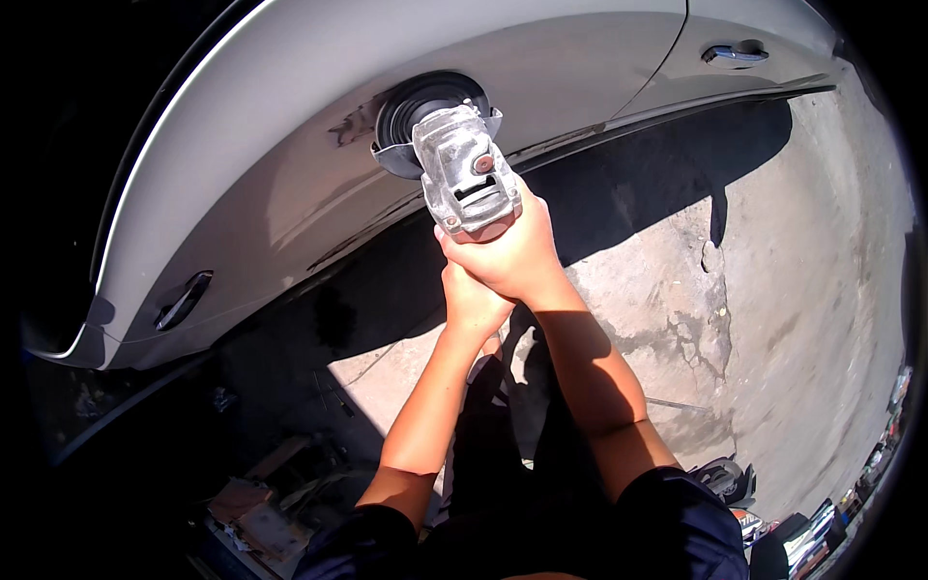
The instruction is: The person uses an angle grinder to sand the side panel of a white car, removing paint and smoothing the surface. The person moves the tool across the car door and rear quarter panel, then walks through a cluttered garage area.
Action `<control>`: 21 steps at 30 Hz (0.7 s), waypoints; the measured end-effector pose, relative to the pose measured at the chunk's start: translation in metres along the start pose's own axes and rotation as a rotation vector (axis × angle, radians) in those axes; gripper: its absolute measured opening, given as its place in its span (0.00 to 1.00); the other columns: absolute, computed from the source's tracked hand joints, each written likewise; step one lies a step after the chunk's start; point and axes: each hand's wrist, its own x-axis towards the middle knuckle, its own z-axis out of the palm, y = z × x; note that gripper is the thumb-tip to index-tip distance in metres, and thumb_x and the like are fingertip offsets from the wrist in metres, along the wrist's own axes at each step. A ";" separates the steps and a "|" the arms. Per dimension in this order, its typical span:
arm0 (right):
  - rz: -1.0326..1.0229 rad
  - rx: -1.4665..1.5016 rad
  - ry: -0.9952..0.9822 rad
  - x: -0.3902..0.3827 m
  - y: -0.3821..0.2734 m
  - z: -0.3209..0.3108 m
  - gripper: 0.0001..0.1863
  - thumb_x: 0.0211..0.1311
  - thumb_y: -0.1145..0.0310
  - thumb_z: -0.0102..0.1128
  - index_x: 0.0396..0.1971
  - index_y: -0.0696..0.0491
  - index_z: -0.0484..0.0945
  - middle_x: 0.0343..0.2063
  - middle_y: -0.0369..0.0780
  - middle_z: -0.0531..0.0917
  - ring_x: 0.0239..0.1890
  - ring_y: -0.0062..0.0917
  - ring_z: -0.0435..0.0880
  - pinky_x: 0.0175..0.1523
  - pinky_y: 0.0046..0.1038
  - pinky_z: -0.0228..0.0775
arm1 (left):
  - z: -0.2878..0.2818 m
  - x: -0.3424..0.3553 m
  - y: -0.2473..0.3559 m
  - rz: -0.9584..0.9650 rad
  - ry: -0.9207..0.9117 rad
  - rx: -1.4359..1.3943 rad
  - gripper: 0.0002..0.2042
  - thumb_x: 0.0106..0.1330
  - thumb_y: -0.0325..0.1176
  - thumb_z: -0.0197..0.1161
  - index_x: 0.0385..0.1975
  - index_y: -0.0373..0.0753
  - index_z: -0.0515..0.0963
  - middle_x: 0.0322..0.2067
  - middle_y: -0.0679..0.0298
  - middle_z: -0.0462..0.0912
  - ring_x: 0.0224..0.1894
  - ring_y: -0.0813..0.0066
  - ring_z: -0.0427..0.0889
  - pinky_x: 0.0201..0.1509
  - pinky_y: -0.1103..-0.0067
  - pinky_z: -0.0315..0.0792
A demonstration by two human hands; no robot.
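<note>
Both my hands are wrapped round an angle grinder [458, 164] with a worn silver head. My right hand [512, 249] grips its body just behind the head. My left hand [474, 298] is closed lower down, under the right one, and its fingers are mostly hidden. The grinder's round black disc [406, 113], partly ringed by a metal guard, is up against the pale side of a car [551, 72]; I cannot tell whether it touches. Left of the disc, a dark reddish-brown patch [354, 129] shows on the panel.
Chrome door handles stand out at the lower left [184, 301] and upper right [736, 55]. Below the car lies cracked concrete floor [793, 290], partly in shadow. A cardboard box [253, 517] is at the lower left; assorted items [812, 536] lie at the lower right.
</note>
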 end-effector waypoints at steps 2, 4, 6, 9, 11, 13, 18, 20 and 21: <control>0.017 -0.002 -0.015 0.001 0.003 -0.002 0.30 0.42 0.66 0.81 0.46 0.61 0.79 0.38 0.44 0.89 0.43 0.26 0.90 0.52 0.29 0.80 | 0.005 0.001 -0.006 -0.049 -0.013 -0.048 0.34 0.55 0.37 0.78 0.62 0.37 0.73 0.54 0.53 0.84 0.59 0.59 0.84 0.61 0.67 0.75; 0.050 -0.039 -0.036 -0.002 0.012 -0.002 0.30 0.42 0.64 0.80 0.46 0.61 0.78 0.38 0.45 0.89 0.43 0.29 0.90 0.52 0.30 0.80 | 0.011 -0.008 -0.007 0.057 0.059 -0.037 0.31 0.55 0.37 0.77 0.60 0.37 0.74 0.54 0.53 0.85 0.59 0.58 0.84 0.62 0.66 0.75; 0.023 -0.058 -0.045 -0.002 0.012 -0.005 0.31 0.42 0.64 0.80 0.47 0.61 0.78 0.38 0.46 0.89 0.43 0.31 0.91 0.52 0.30 0.80 | 0.013 -0.008 -0.005 0.081 0.056 -0.021 0.31 0.56 0.37 0.77 0.60 0.38 0.75 0.54 0.53 0.85 0.59 0.57 0.84 0.62 0.66 0.75; -0.019 0.011 -0.005 0.004 -0.004 -0.007 0.31 0.42 0.64 0.80 0.46 0.61 0.78 0.37 0.45 0.89 0.42 0.31 0.91 0.52 0.31 0.80 | 0.010 0.000 0.007 0.054 0.040 0.026 0.30 0.56 0.37 0.76 0.59 0.38 0.75 0.53 0.52 0.85 0.59 0.57 0.84 0.62 0.66 0.75; -0.021 -0.005 -0.007 0.004 0.000 -0.008 0.31 0.42 0.64 0.80 0.47 0.61 0.78 0.37 0.45 0.89 0.42 0.30 0.91 0.52 0.30 0.80 | 0.010 0.003 0.011 0.041 0.026 0.074 0.30 0.56 0.38 0.76 0.59 0.38 0.76 0.53 0.52 0.85 0.59 0.57 0.84 0.62 0.67 0.75; -0.003 -0.039 -0.027 0.003 0.008 -0.008 0.31 0.42 0.64 0.80 0.47 0.61 0.78 0.37 0.45 0.89 0.42 0.29 0.91 0.52 0.29 0.80 | 0.013 0.000 0.007 -0.016 0.034 0.019 0.30 0.56 0.38 0.76 0.59 0.39 0.76 0.53 0.52 0.85 0.58 0.56 0.84 0.61 0.66 0.75; -0.019 0.070 -0.012 0.006 0.003 -0.016 0.28 0.47 0.68 0.80 0.48 0.61 0.78 0.42 0.41 0.88 0.45 0.21 0.86 0.55 0.28 0.77 | 0.008 0.006 0.020 -0.016 -0.046 0.125 0.33 0.54 0.38 0.77 0.61 0.38 0.73 0.55 0.51 0.84 0.59 0.57 0.84 0.62 0.67 0.75; -0.010 0.080 -0.028 0.005 0.006 -0.017 0.28 0.47 0.70 0.79 0.48 0.60 0.78 0.42 0.40 0.87 0.46 0.21 0.86 0.56 0.27 0.77 | 0.010 0.003 0.014 -0.015 -0.008 0.078 0.36 0.53 0.38 0.78 0.63 0.38 0.70 0.56 0.51 0.84 0.59 0.56 0.84 0.62 0.67 0.75; 0.003 0.084 -0.040 0.004 0.006 -0.016 0.27 0.47 0.71 0.79 0.48 0.60 0.78 0.42 0.40 0.87 0.46 0.21 0.86 0.56 0.27 0.77 | 0.011 0.000 0.012 -0.014 0.011 0.055 0.37 0.53 0.38 0.78 0.64 0.37 0.69 0.56 0.51 0.83 0.59 0.56 0.84 0.63 0.67 0.75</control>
